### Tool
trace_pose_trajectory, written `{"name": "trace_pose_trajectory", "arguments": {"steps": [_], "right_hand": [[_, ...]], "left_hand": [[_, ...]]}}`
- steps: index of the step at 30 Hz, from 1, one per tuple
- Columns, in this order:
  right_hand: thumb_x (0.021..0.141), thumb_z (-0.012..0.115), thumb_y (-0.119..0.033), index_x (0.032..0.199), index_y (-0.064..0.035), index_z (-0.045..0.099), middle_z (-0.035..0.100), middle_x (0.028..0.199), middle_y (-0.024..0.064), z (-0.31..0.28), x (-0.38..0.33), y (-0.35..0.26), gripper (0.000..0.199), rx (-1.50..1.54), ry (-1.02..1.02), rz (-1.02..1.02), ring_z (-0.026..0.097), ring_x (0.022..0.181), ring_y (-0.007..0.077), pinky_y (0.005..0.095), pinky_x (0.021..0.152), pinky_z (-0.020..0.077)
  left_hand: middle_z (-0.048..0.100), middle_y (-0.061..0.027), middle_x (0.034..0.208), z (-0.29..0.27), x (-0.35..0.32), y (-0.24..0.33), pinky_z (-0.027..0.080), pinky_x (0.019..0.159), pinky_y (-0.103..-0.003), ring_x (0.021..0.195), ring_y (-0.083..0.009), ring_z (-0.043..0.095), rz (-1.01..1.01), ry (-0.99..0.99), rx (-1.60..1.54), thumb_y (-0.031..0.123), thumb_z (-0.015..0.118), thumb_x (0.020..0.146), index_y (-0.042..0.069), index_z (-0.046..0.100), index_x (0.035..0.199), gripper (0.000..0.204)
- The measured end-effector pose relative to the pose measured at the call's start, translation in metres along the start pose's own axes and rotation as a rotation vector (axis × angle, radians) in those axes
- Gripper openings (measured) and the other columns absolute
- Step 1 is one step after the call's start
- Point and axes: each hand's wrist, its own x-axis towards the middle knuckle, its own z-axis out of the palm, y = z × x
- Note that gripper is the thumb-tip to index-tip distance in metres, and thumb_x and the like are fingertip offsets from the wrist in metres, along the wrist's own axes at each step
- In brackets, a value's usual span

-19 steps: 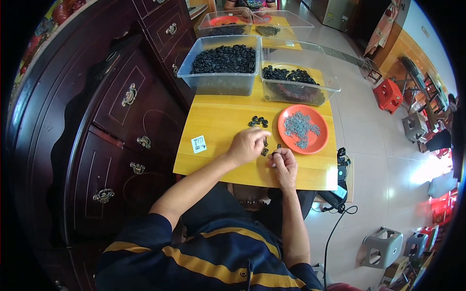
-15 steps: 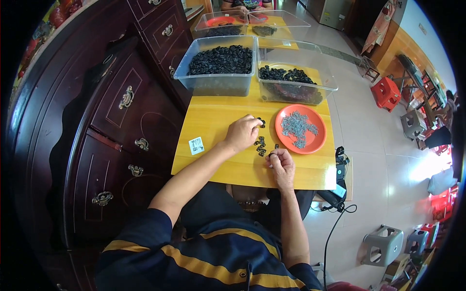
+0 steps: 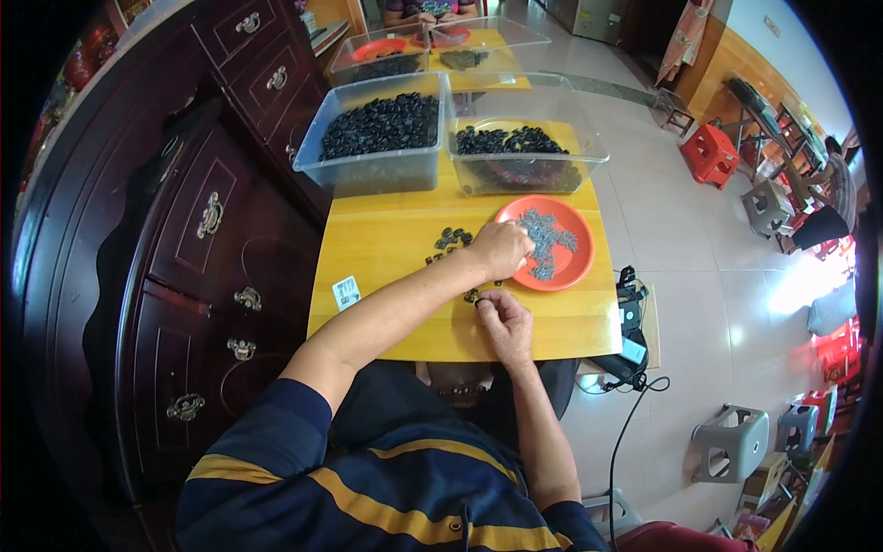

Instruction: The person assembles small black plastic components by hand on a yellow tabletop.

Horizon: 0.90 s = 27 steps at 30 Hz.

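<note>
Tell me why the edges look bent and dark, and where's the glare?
Head view: the fisheye lens bows the dark wooden cabinet and leaves black corners; glare washes out the tiled floor at right; the yellow table, orange plate and both hands, left hand and right hand, are evenly lit and fairly sharp.

Left arm stretches forward and rightward across body, forearm bare, sleeve dark with yellow stripes. Left hand (image 3: 501, 248) palm down, fingers curled loosely, knuckles up. Right forearm rises near vertical from lower edge, elbow bent. Right hand (image 3: 503, 317) just below left hand, fingers pinched together at tips.
</note>
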Motion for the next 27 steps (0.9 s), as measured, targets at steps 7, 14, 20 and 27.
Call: {"name": "trace_pose_trajectory", "arguments": {"steps": [7, 14, 20, 27], "right_hand": [[0.094, 0.062, -0.008, 0.102, 0.0025, 0.066, 0.063, 0.076, -0.0016, -0.002, -0.001, -0.004, 0.013, -0.018, -0.034, -0.006, 0.056, 0.068, 0.004, 0.0214, 0.065, 0.0479], [0.093, 0.064, -0.009, 0.102, 0.0008, 0.068, 0.064, 0.072, -0.0009, 0.0, 0.0, -0.004, 0.014, -0.04, 0.001, -0.033, 0.057, 0.065, 0.0041, 0.0223, 0.062, 0.0486], [0.092, 0.066, -0.006, 0.103, 0.0008, 0.068, 0.065, 0.076, -0.0011, 0.003, -0.002, -0.002, 0.013, 0.057, 0.002, 0.001, 0.057, 0.067, 0.0037, 0.0215, 0.063, 0.048], [0.09, 0.066, -0.005, 0.1, -0.0006, 0.067, 0.067, 0.081, 0.0103, -0.014, -0.007, -0.025, 0.011, -0.285, 0.063, -0.192, 0.064, 0.067, 0.017, 0.0295, 0.064, 0.051]], "left_hand": [[0.071, -0.0157, 0.084, 0.017, 0.018, 0.003, 0.057, 0.074, -0.044, 0.086, -0.0318, 0.07, 0.025, -0.217, 0.252, 0.008, 0.063, 0.075, 0.005, 0.073, 0.077, 0.011], [0.07, -0.0159, 0.079, 0.019, 0.025, -0.005, 0.056, 0.074, -0.046, 0.083, -0.0334, 0.069, 0.041, -0.269, 0.272, 0.013, 0.064, 0.071, 0.004, 0.071, 0.078, 0.014], [0.067, -0.0179, 0.082, 0.011, 0.013, -0.005, 0.054, 0.073, -0.047, 0.084, -0.036, 0.067, 0.12, -0.051, 0.098, 0.016, 0.064, 0.072, 0.002, 0.064, 0.077, 0.014], [0.061, -0.0143, 0.077, -0.039, -0.029, 0.019, 0.05, 0.065, -0.043, 0.073, -0.0338, 0.062, -0.028, 0.23, -0.361, 0.007, 0.061, 0.079, 0.003, 0.052, 0.082, 0.011]]}}
